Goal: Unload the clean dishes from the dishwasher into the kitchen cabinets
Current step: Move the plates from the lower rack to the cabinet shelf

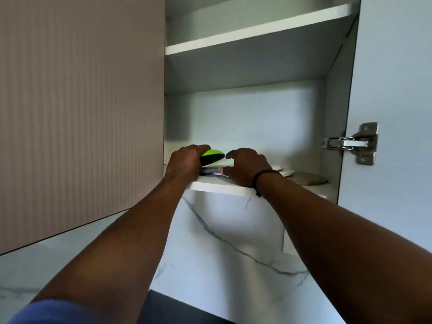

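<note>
Left grip [184,163] curled on green plate [211,156], right grip [247,166] loose, white cabinet shelf [217,185], marble wall [222,242]

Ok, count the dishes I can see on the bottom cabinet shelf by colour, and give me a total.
Green: 1, the green dish held by the left hand.
Speckled grey: 1, the speckled grey plate under it.
White: 2, the white plates beyond the right hand.
Beige: 1, the beige plate.
Total: 5 visible; any others are hidden behind the hands.
</note>
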